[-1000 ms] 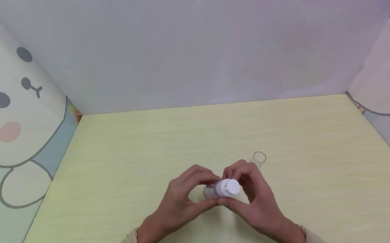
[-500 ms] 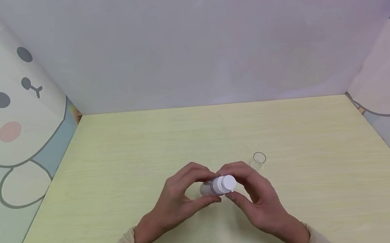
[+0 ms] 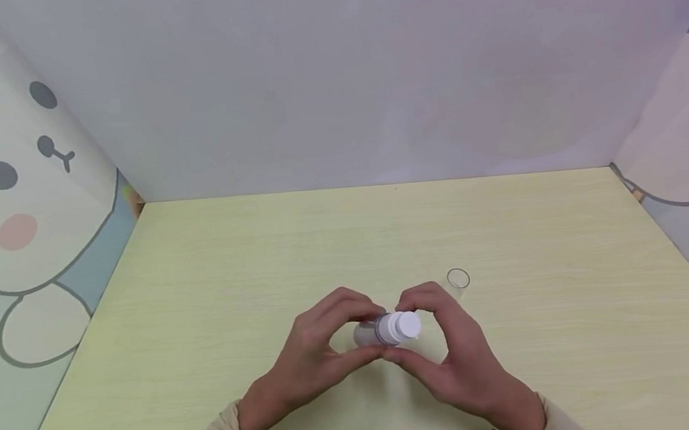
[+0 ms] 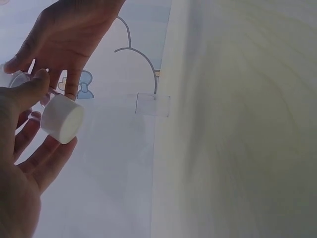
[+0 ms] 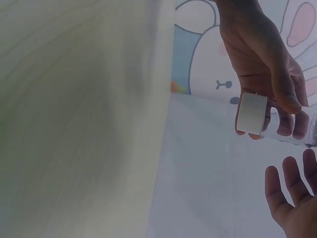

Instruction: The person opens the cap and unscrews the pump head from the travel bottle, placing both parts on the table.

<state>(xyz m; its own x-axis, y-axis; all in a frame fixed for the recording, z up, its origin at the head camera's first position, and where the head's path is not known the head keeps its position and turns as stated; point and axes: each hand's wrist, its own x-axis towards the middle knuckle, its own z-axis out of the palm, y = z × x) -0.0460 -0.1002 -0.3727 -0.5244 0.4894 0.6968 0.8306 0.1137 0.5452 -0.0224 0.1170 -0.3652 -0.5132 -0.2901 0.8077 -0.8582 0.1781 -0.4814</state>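
A small pump bottle (image 3: 369, 333) with a see-through body is upright but leaning, raised over the table. Its white pump head (image 3: 408, 325) faces the head camera; its white base (image 4: 62, 119) shows in the left wrist view. My left hand (image 3: 318, 353) grips the body between thumb and fingers. My right hand (image 3: 461, 352) is curved loosely about the pump head, its fingers apart from it and its thumb tip close to the left thumb. In the right wrist view the right hand's fingers (image 5: 296, 181) are extended beside the bottle.
A clear open-ended cylinder (image 3: 458, 278), like a cap, stands on the pale wooden table (image 3: 258, 255) just beyond my right hand. A plain wall (image 3: 331, 64) rises at the back, and cartoon-printed panels (image 3: 14, 237) flank both sides.
The right hand's fingers closed in near the pump head, then drew back to the right, while its thumb moved left. The left hand and the bottle shifted slightly. The clear cylinder stayed put.
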